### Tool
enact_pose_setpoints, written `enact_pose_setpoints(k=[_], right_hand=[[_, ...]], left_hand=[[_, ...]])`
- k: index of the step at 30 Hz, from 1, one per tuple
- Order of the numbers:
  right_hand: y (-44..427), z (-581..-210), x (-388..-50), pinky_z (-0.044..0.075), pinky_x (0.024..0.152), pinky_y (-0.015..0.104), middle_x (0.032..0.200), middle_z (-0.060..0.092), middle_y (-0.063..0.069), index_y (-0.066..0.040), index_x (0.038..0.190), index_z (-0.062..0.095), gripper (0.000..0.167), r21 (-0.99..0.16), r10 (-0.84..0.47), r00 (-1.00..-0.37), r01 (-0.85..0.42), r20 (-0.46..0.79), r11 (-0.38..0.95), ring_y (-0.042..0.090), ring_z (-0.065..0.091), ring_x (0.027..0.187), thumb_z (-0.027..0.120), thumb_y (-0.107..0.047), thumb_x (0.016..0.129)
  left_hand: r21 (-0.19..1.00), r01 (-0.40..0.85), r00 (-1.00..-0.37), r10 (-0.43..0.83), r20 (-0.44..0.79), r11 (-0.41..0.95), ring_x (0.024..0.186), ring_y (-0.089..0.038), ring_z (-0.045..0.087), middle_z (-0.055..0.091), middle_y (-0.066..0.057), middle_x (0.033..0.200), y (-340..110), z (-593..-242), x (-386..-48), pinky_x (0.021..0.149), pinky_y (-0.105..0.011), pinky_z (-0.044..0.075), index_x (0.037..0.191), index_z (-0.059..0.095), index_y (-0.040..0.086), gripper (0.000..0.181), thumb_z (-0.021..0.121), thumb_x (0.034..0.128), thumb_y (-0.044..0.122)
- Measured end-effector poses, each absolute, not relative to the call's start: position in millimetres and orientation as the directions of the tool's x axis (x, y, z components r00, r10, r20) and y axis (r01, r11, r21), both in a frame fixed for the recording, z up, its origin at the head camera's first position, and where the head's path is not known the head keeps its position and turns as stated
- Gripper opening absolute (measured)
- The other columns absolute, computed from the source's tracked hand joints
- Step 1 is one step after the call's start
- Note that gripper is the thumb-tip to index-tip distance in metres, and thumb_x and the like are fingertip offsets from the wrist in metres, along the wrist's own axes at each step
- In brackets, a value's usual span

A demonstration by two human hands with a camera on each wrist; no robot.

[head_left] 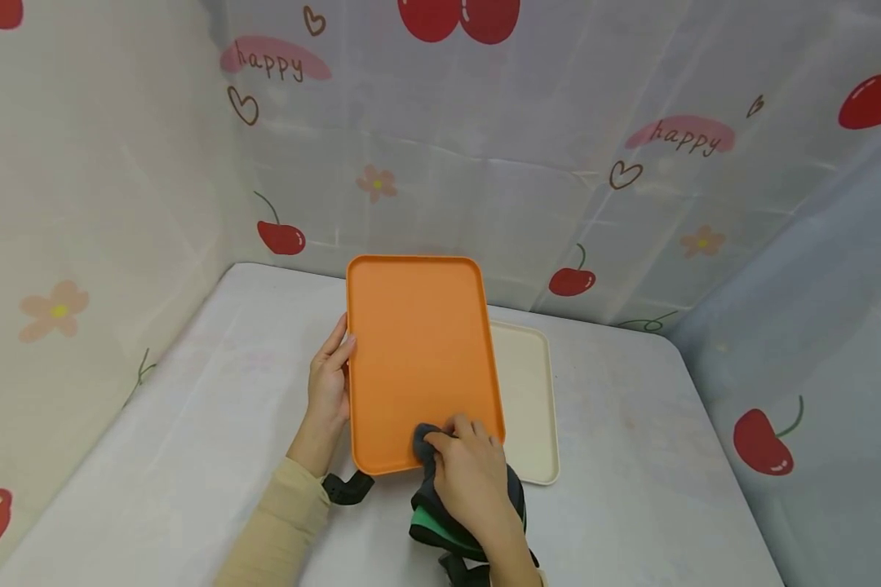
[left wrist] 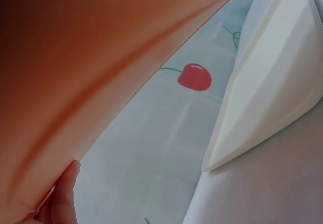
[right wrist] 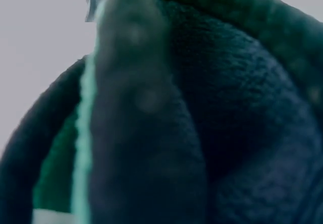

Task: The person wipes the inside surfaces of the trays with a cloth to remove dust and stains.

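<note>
My left hand (head_left: 328, 387) grips the left edge of an orange tray (head_left: 422, 350), holding it tilted up above the table. In the left wrist view the tray's underside fills the upper left, with fingers (left wrist: 64, 199) at its edge. My right hand (head_left: 473, 477) holds a dark grey and green cloth (head_left: 440, 522) bunched under its fingers, against the tray's lower right part. Folds of the cloth (right wrist: 146, 123) fill most of the right wrist view and hide the right fingers there. A cream tray (head_left: 532, 408) lies on the table, partly behind the orange one.
The white table (head_left: 631, 456) has rounded far corners. Behind and beside it hang curtains (head_left: 440, 147) printed with cherries, hearts and flowers. Black wrist straps (head_left: 348, 487) show on both wrists.
</note>
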State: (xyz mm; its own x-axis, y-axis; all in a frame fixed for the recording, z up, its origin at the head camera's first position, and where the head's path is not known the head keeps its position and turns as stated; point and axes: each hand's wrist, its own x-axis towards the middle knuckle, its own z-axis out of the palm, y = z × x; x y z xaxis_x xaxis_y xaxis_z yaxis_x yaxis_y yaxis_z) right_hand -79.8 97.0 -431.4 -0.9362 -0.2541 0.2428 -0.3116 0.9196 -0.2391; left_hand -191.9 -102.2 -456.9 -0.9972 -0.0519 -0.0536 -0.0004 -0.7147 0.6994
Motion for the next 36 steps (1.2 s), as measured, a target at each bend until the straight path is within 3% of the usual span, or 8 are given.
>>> enact_pose_setpoints(k=[15, 24, 32, 36], right_hand=[[144.7, -435.5, -89.5, 0.033, 0.06, 0.035, 0.095, 0.059, 0.007, -0.015, 0.101, 0.079, 0.026, -0.221, 0.026, -0.99, -0.005, 0.137, 0.975, 0.025, 0.048, 0.079, 0.067, -0.004, 0.082], [152.2, -441.2, -90.2, 0.035, 0.059, 0.033, 0.101, 0.062, 0.005, -0.017, 0.104, 0.078, 0.024, -0.259, 0.01, -0.989, -0.029, 0.149, 0.965, 0.024, 0.052, 0.081, 0.068, -0.006, 0.085], [164.2, -437.4, -90.8, 0.039, 0.058, 0.035, 0.102, 0.064, 0.009, -0.014, 0.104, 0.077, 0.024, -0.323, 0.006, -0.958, -0.091, 0.288, 0.942, 0.028, 0.056, 0.082, 0.07, -0.003, 0.084], [180.6, -434.0, -94.2, 0.043, 0.061, 0.042, 0.103, 0.064, 0.012, -0.012, 0.106, 0.077, 0.025, -0.369, 0.048, -0.944, -0.081, 0.328, 0.926, 0.032, 0.058, 0.085, 0.069, -0.002, 0.084]], left_hand=[[0.693, 0.002, -0.996, -0.061, -0.061, -0.721, 0.112, -0.009, 0.061, 0.04, -0.002, 0.154, -104.8, -452.1, -193.5, 0.089, -0.022, 0.055, 0.152, 0.037, 0.016, 0.049, 0.045, 0.1039, 0.01], [0.735, -0.004, -0.995, -0.067, -0.068, -0.679, 0.122, -0.01, 0.055, 0.038, 0.0, 0.156, -103.1, -450.9, -195.6, 0.094, -0.022, 0.052, 0.152, 0.036, 0.015, 0.049, 0.044, 0.1043, 0.01], [0.785, -0.05, -0.991, -0.07, -0.118, -0.618, 0.12, -0.01, 0.055, 0.038, -0.001, 0.156, -114.8, -445.4, -204.9, 0.091, -0.022, 0.053, 0.152, 0.036, 0.02, 0.051, 0.048, 0.1034, 0.015], [0.798, -0.082, -0.986, -0.067, -0.151, -0.597, 0.128, -0.013, 0.05, 0.034, 0.001, 0.158, -127.8, -443.9, -209.2, 0.091, -0.02, 0.053, 0.153, 0.035, 0.021, 0.053, 0.049, 0.1028, 0.016]])
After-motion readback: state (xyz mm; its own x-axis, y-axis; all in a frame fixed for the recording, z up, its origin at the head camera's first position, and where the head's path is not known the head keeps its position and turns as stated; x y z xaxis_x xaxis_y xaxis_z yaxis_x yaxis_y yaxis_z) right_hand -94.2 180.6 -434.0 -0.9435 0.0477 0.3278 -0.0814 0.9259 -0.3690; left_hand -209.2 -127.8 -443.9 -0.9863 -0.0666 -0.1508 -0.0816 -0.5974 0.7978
